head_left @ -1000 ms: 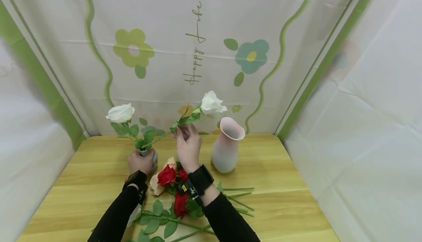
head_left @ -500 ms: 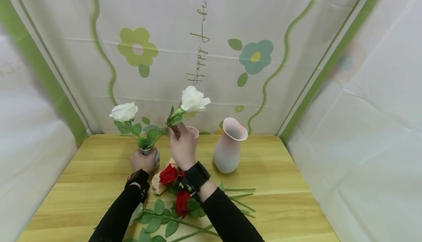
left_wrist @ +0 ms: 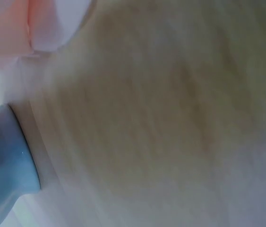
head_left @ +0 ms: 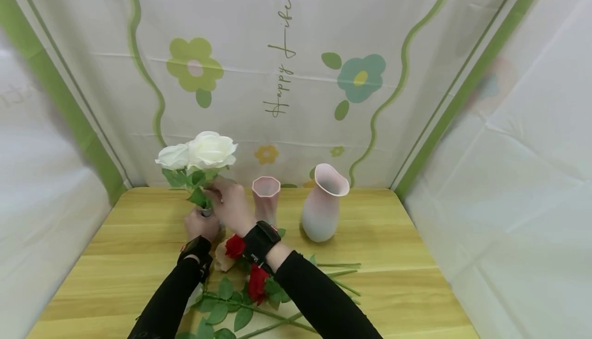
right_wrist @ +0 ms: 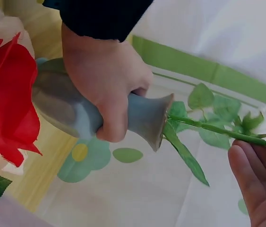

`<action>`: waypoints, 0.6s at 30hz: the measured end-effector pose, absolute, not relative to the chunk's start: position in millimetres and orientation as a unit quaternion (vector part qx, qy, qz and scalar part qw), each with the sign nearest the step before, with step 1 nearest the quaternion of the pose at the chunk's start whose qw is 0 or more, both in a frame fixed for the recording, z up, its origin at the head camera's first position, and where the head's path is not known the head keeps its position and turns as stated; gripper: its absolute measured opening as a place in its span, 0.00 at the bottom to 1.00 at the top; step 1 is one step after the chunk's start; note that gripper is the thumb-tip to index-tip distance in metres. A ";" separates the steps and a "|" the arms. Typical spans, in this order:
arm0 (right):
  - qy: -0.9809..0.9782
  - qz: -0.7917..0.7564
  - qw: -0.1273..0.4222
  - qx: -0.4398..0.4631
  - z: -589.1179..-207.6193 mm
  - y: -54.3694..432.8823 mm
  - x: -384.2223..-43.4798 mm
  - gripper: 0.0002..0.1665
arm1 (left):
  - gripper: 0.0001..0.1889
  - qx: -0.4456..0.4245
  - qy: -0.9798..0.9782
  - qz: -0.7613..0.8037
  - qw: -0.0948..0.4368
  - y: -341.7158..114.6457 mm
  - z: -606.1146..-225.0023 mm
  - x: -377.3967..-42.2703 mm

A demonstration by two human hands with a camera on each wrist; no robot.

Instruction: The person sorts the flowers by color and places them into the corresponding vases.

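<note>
My left hand (head_left: 202, 224) grips the neck of a grey-blue vase (right_wrist: 69, 104); in the left wrist view only the vase's lower part (left_wrist: 5, 165) shows. A white rose (head_left: 172, 157) rises from the vase at the left. Beside it, slightly overlapping, is a second white rose (head_left: 211, 150). My right hand (head_left: 233, 205) pinches that one's green stem (right_wrist: 203, 125) between thumb and fingers, below the bloom. In the right wrist view the stem runs into the flared mouth of the vase, with a long leaf hanging at the rim.
Behind my right forearm stand a slim pink vase (head_left: 265, 205) and a wider pink-and-white vase (head_left: 320, 221). Red roses (head_left: 257, 282), a peach rose (head_left: 224, 258) and several stems (head_left: 342, 277) lie on the wooden table (head_left: 407, 298). A printed cloth (head_left: 240, 72) hangs behind.
My right hand has moved left and a little down, bringing the second white rose upright beside the first. The slim pink vase has come into view. My left hand keeps its grip.
</note>
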State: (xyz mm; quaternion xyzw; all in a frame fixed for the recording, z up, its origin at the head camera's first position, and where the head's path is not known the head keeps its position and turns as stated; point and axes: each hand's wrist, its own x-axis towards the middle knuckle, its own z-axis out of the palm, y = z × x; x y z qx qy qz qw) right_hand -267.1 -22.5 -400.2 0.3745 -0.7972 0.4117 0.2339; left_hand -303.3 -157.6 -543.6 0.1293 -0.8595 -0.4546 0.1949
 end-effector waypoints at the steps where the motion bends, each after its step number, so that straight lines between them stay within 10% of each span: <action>1: -0.800 0.405 0.227 0.379 -400.4 -24.8 -267.3 0.06 | 0.16 0.129 -0.862 -0.452 0.188 -158.0 -542.9 -303.5; 18: -0.880 0.281 0.160 0.349 -423.2 -49.7 -285.0 0.10 | 0.13 0.081 -0.893 -0.406 0.177 -168.9 -555.3 -312.6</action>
